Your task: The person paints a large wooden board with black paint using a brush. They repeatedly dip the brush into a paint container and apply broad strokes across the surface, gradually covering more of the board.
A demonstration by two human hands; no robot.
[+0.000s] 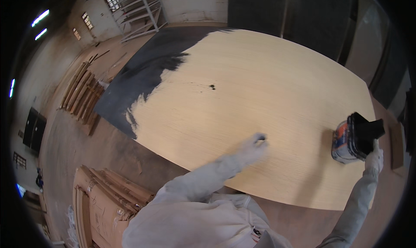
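Note:
A large pale wood-grain panel [281,100] lies before me, its far left end coated in dark grey paint [138,74]. Over the panel's near middle is my left hand [253,149], gloved and slightly blurred. Its fingers are curled, with a small dark spot at the fingertips that I cannot make out. At the right end stands a paint bucket [340,142] with an orange and blue label. My gloved right hand [374,158] is closed on a black blocky tool [368,130] at the bucket's mouth. Its exact kind is unclear, and it hides part of the bucket.
Small dark paint blots [212,87] mark the panel. Wooden strips [80,90] are stacked on the floor to the left. Flattened cardboard [106,204] leans close at my left. A metal rack [141,14] and tall dark panels [299,22] stand beyond the far edge.

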